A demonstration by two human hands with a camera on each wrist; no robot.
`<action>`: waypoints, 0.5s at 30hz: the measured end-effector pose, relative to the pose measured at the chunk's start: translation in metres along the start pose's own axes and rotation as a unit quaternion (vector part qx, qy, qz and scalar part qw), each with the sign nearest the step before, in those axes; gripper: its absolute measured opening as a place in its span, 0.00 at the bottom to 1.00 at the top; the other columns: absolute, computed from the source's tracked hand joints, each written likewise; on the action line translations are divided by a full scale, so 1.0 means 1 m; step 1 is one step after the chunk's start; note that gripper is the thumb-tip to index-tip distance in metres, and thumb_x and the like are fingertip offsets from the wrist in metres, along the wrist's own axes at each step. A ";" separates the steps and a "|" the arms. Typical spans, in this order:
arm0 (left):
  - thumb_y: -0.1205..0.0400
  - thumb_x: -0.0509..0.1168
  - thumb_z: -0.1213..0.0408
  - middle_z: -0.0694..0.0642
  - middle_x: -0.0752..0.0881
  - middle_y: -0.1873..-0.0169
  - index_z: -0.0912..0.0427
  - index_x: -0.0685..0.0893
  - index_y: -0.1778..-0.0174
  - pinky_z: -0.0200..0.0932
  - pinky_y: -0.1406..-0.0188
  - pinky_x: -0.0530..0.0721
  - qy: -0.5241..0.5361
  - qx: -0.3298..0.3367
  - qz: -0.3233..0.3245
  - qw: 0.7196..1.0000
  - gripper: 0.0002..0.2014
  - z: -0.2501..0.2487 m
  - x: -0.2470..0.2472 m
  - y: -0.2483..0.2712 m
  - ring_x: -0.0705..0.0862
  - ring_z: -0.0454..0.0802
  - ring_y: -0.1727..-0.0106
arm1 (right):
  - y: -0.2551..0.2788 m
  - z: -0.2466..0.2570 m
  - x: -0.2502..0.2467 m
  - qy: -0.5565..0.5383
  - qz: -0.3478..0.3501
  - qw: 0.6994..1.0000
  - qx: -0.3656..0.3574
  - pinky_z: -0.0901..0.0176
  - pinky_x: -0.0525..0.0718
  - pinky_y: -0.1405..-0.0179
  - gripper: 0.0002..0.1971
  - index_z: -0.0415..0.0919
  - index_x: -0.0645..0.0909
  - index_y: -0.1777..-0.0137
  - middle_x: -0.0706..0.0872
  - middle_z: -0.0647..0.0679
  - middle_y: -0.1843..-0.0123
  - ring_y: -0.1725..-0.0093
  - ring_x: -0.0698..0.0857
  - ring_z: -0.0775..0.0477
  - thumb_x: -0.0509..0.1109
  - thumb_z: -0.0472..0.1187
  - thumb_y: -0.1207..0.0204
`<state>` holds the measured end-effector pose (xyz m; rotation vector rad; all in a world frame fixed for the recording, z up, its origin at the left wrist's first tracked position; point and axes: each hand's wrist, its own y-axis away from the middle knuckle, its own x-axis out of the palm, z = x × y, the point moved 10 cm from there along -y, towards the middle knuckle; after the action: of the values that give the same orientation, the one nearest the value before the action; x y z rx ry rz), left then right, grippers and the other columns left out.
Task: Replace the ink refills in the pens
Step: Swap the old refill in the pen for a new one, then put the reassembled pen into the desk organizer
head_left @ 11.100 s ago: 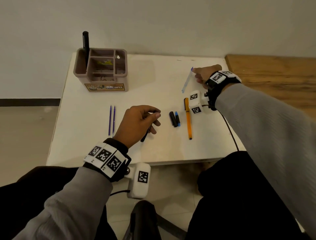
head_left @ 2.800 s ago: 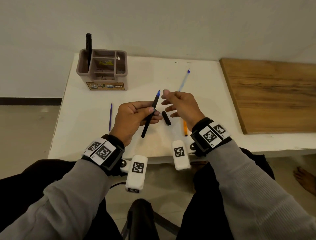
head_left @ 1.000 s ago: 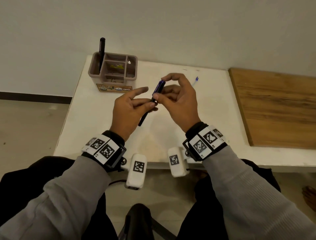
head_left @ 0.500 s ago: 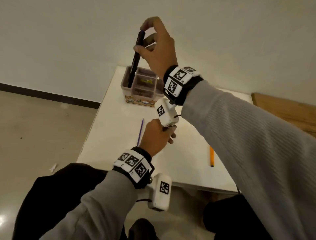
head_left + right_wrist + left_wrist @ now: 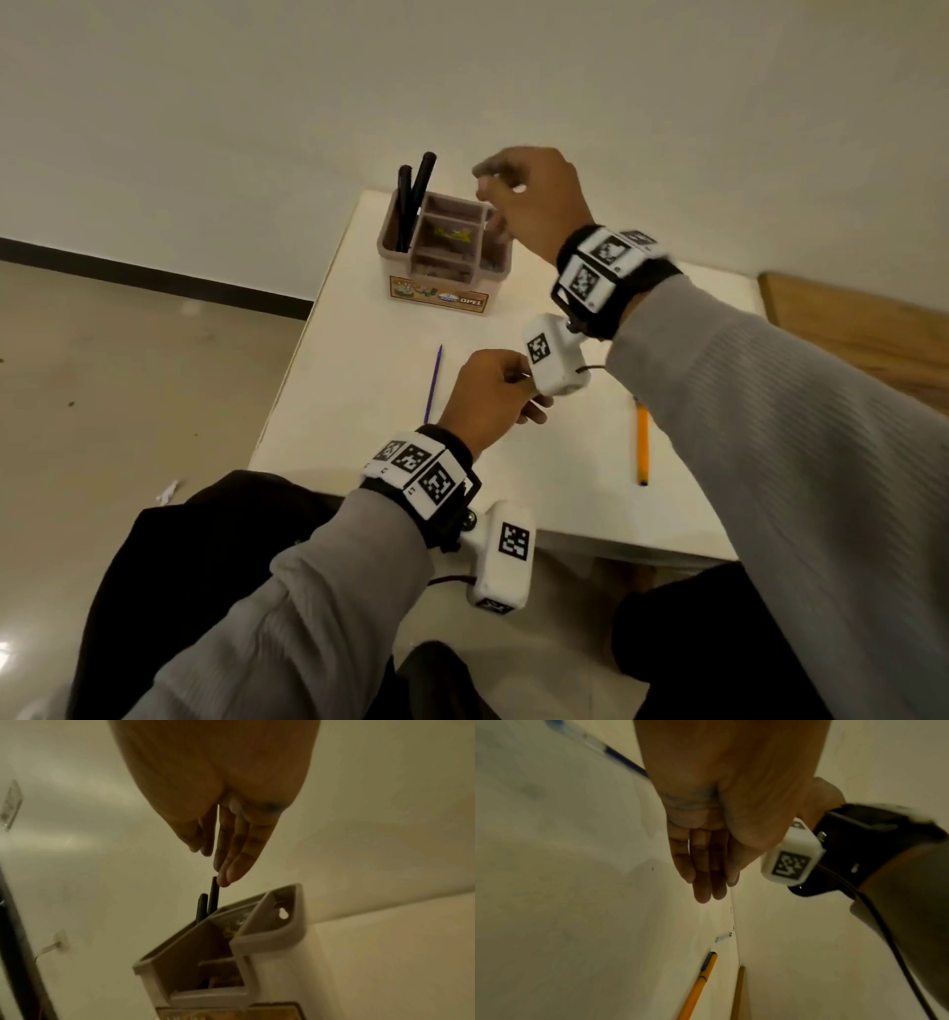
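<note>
Two black pens (image 5: 413, 205) stand upright in the left compartment of the brown desk organizer (image 5: 441, 288) at the table's far left. My right hand (image 5: 506, 190) hovers just right of their tops, fingers relaxed and empty; in the right wrist view its fingertips (image 5: 226, 878) sit just above the taller black pen (image 5: 214, 894). My left hand (image 5: 493, 393) hangs over the middle of the table holding nothing, with its fingers (image 5: 706, 872) straight. A purple refill (image 5: 434, 383) lies left of that hand. An orange pen (image 5: 642, 444) lies to the right.
The white table (image 5: 359, 411) ends close on the left, with floor beyond. A wooden board (image 5: 862, 334) lies at the far right. In the left wrist view a blue-tipped refill (image 5: 618, 758) and a small white piece (image 5: 722, 937) lie on the table.
My right hand has dropped the black pen into the organizer beside the other one and let go. The left hand has stayed over the table.
</note>
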<state>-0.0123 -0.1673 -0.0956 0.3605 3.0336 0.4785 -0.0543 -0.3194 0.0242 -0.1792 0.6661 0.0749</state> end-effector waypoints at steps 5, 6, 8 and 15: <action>0.18 0.63 0.72 0.64 0.90 0.62 0.66 0.86 0.51 0.42 0.66 0.83 -0.031 -0.003 0.025 0.999 0.06 0.004 0.014 0.008 0.87 0.55 0.67 | 0.083 -0.068 -0.057 -0.056 -0.005 0.988 0.141 0.57 0.89 0.67 0.04 0.36 0.87 0.50 0.91 0.42 0.57 0.69 0.89 0.46 0.72 0.33 0.22; 0.18 0.63 0.72 0.63 0.90 0.63 0.66 0.86 0.50 0.42 0.66 0.83 -0.041 0.000 0.029 0.999 0.07 0.004 0.017 0.010 0.87 0.55 0.67 | 0.103 -0.087 -0.068 -0.064 -0.013 0.982 0.179 0.58 0.89 0.68 0.05 0.34 0.86 0.50 0.90 0.41 0.58 0.70 0.89 0.47 0.73 0.32 0.23; 0.17 0.64 0.71 0.62 0.90 0.64 0.66 0.86 0.49 0.42 0.67 0.83 -0.052 0.003 0.030 0.998 0.07 0.006 0.021 0.013 0.88 0.54 0.68 | 0.144 -0.128 -0.086 -0.059 -0.037 0.966 0.250 0.62 0.89 0.70 0.06 0.31 0.86 0.48 0.89 0.38 0.59 0.73 0.87 0.50 0.74 0.31 0.24; 0.17 0.64 0.71 0.61 0.90 0.63 0.64 0.86 0.50 0.39 0.67 0.84 -0.074 0.029 0.022 0.997 0.06 0.005 0.030 0.019 0.88 0.54 0.67 | 0.235 -0.203 -0.087 0.010 -0.064 0.925 0.375 0.44 0.92 0.59 0.10 0.38 0.84 0.62 0.91 0.35 0.60 0.66 0.89 0.39 0.82 0.42 0.30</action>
<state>-0.0368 -0.1408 -0.0946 0.4456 2.9050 0.3501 -0.2755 -0.1276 -0.1113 0.5169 0.6608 -0.3082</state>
